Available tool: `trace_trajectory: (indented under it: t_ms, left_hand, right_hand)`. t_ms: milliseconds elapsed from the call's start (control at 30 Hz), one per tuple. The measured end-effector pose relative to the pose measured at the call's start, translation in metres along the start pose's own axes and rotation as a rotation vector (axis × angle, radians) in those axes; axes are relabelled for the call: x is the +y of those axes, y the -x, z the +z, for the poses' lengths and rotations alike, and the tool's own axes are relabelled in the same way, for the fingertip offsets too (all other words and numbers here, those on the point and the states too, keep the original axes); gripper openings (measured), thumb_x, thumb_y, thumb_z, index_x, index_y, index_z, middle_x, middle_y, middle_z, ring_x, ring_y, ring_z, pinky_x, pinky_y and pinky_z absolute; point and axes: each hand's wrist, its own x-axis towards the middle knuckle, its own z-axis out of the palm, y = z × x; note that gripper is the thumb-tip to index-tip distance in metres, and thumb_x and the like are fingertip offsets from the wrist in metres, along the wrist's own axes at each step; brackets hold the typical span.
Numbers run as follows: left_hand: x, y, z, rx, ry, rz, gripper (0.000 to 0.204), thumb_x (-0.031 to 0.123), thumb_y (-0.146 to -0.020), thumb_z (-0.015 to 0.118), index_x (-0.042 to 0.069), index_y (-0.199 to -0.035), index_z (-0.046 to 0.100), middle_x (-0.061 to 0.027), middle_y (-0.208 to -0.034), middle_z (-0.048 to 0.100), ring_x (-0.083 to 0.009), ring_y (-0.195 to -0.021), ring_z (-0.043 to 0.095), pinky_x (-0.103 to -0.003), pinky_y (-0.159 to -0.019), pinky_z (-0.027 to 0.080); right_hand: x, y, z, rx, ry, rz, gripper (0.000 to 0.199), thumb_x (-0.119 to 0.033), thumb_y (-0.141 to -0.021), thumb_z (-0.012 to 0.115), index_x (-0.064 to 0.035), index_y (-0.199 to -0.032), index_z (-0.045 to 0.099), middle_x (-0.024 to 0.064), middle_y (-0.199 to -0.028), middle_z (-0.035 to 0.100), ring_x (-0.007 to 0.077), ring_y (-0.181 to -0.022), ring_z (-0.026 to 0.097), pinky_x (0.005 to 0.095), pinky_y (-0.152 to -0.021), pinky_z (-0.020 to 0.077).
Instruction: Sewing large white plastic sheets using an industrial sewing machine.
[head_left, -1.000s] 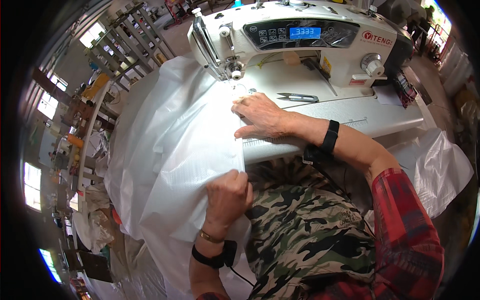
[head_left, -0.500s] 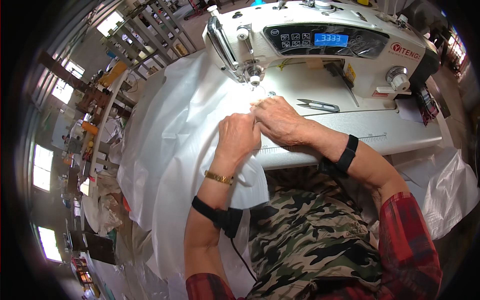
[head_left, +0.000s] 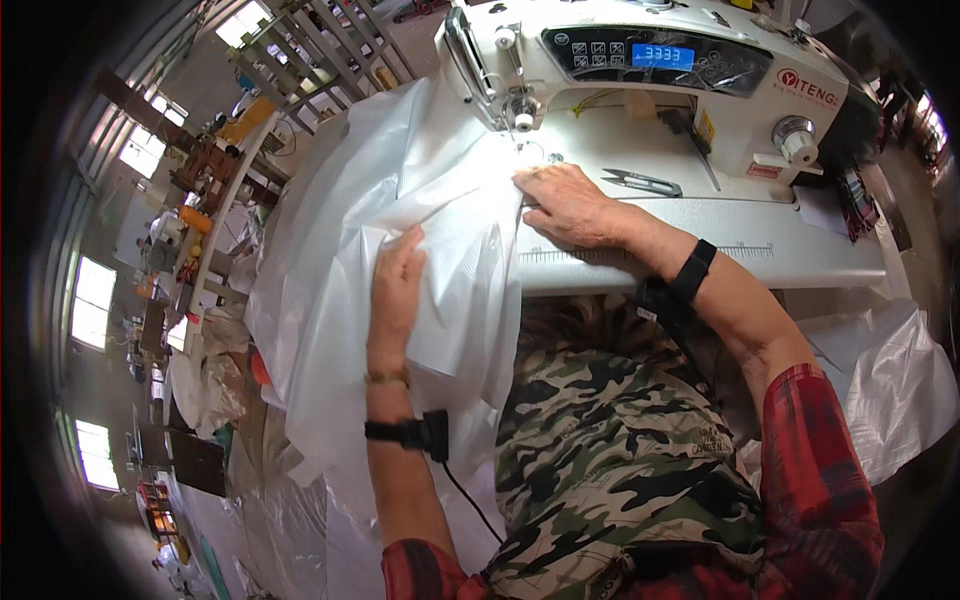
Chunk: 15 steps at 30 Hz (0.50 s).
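Observation:
A large white woven plastic sheet [head_left: 340, 260] drapes over the left of the sewing machine [head_left: 660, 70] and down past its front edge. My right hand [head_left: 575, 205] is closed on the sheet's edge, just in front of the lit needle area, with its side against the machine bed. Farther left and nearer to me, my left hand [head_left: 398, 285] is closed on a fold of the sheet, its fingertips partly hidden. The sheet bunches into creases between the hands. Thread snips [head_left: 642, 183] lie on the bed, right of my right hand.
The machine bed [head_left: 740, 225] has a ruler scale along its front edge. More white sheeting [head_left: 880, 370] hangs at the right. A cluttered work table [head_left: 215, 225] and a metal rack [head_left: 325, 60] stand to the left and back. Camouflage cloth [head_left: 610, 450] covers my lap.
My left hand has left the spot beside my right hand and moved left and toward me, drawing a fold of sheet. My right hand stays near the needle. The whole view has shifted slightly.

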Motion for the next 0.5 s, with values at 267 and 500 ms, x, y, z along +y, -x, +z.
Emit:
trace_trajectory:
  t_ms: [267, 500]
  left_hand:
    - [-0.019, -0.003, -0.002, -0.158, 0.573, -0.33, 0.038, 0.026, -0.103, 0.049, 0.001, -0.128, 0.062, -0.0111, -0.131, 0.062, -0.0214, -0.125, 0.054, -0.032, -0.108, 0.039]
    - [-0.011, -0.007, -0.001, -0.161, 0.585, -0.333, 0.039, 0.026, -0.101, 0.052, 0.001, -0.129, 0.061, -0.0114, -0.133, 0.061, -0.0215, -0.125, 0.054, -0.032, -0.108, 0.039]
  right_hand:
    - [-0.095, 0.1, 0.068, 0.414, -0.382, -0.058, 0.029, -0.03, -0.092, 0.063, -0.0016, -0.099, 0.064, 0.0162, -0.082, 0.067, 0.0334, -0.075, 0.066, 0.0402, -0.068, 0.0529]
    - [-0.105, 0.106, 0.213, -0.099, -0.582, 0.529, 0.059, -0.053, -0.086, 0.063, 0.0061, -0.085, 0.065, 0.0254, -0.079, 0.066, 0.0424, -0.082, 0.067, 0.0509, -0.074, 0.0508]
